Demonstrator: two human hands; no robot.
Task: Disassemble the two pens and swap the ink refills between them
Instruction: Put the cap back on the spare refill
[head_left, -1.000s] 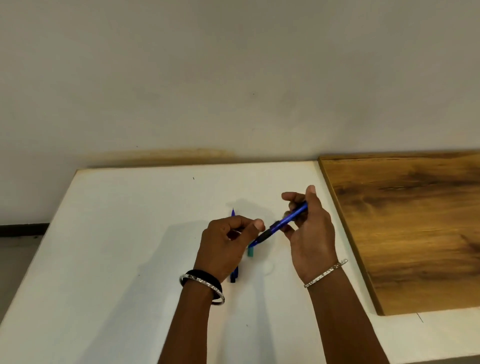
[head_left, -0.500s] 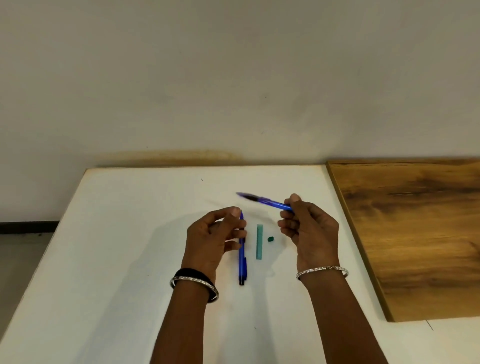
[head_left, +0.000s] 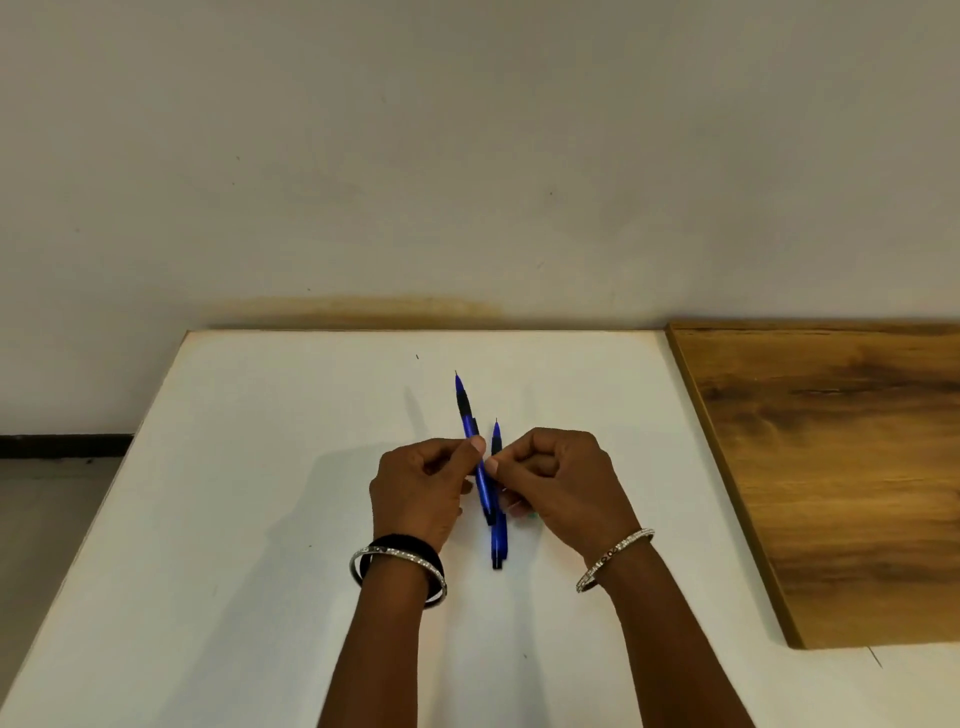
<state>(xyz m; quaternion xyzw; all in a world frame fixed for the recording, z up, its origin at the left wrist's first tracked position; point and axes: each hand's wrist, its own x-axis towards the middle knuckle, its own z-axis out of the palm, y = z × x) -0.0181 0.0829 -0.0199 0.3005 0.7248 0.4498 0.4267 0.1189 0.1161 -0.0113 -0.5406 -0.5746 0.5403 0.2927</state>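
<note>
Two blue pens with black grips are on the white table (head_left: 249, 519). One blue pen (head_left: 470, 421) points away from me, its tip raised toward the wall. My left hand (head_left: 421, 488) pinches its barrel from the left with thumb and fingers. My right hand (head_left: 561, 483) pinches the same barrel from the right, just below. The second blue pen (head_left: 498, 540) lies flat on the table between my wrists, its tip pointing away. A sliver of a teal part (head_left: 532, 514) shows under my right hand; the rest of it is hidden.
A brown wooden board (head_left: 831, 467) lies along the table's right side. A plain wall stands right behind the table's far edge. The table's left edge drops to the floor (head_left: 52, 519).
My right hand swung the held pen from pointing left to pointing away and lowered it. My left hand moved onto its barrel. The teal pieces are now covered by my right hand.
</note>
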